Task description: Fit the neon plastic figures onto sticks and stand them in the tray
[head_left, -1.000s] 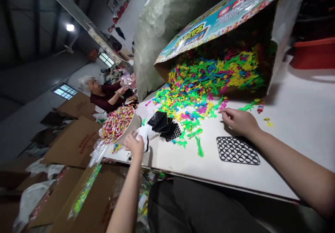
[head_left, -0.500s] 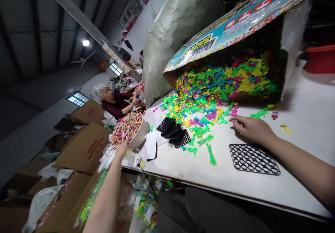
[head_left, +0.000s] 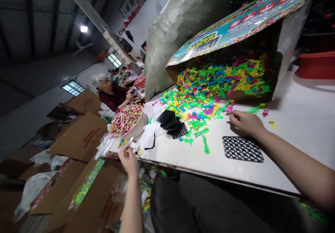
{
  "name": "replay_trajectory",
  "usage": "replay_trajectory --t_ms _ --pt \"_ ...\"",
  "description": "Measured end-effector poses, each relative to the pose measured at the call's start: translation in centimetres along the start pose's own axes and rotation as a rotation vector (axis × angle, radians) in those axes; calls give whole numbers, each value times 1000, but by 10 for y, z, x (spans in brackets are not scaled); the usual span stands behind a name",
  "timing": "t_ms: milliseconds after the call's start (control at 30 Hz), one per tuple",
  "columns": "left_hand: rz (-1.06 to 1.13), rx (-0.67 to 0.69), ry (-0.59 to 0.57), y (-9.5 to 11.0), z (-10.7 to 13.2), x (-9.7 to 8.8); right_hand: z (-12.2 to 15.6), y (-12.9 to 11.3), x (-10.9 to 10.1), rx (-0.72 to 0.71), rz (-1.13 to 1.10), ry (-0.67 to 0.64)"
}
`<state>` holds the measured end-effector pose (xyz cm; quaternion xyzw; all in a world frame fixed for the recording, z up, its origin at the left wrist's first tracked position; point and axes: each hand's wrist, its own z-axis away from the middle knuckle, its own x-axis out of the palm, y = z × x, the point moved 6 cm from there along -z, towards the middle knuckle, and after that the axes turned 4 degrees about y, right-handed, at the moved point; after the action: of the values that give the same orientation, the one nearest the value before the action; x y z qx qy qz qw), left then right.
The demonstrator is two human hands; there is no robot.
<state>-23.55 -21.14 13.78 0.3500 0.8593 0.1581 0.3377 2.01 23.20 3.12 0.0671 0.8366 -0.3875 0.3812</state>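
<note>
My left hand (head_left: 128, 157) is closed in a pinch near the table's left corner, holding a small pale item I cannot make out, just in front of a bowl of wrapped sweets (head_left: 125, 120). My right hand (head_left: 244, 121) rests on the white table (head_left: 295, 121) with fingers curled loosely, fingertips at the edge of a spill of bright plastic toy figures (head_left: 199, 105). A black plastic grid tray (head_left: 242, 149) lies just below that hand. A stack of black grid trays (head_left: 171, 121) sits between the bowl and the toys.
A large printed carton (head_left: 235, 34) lies tipped over, pouring out the toys. A big clear plastic sack (head_left: 180, 27) stands behind. Cardboard boxes (head_left: 78, 138) and bagged toys fill the floor at left. Another person (head_left: 112, 93) sits at the far end. A red tub (head_left: 316, 64) is at right.
My left hand drew back from the bowl of sweets toward the table corner and now pinches a small item. My right hand stayed by the toy pile.
</note>
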Motion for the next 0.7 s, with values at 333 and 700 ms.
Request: replay_trajectory --t_ms 333,700 --pt "520 -537 -306 -13 211 -40 67 -73 -11 223 -677 56" --pt "592 -513 -254 -41 231 -36 254 -268 153 273 -1121 -827"
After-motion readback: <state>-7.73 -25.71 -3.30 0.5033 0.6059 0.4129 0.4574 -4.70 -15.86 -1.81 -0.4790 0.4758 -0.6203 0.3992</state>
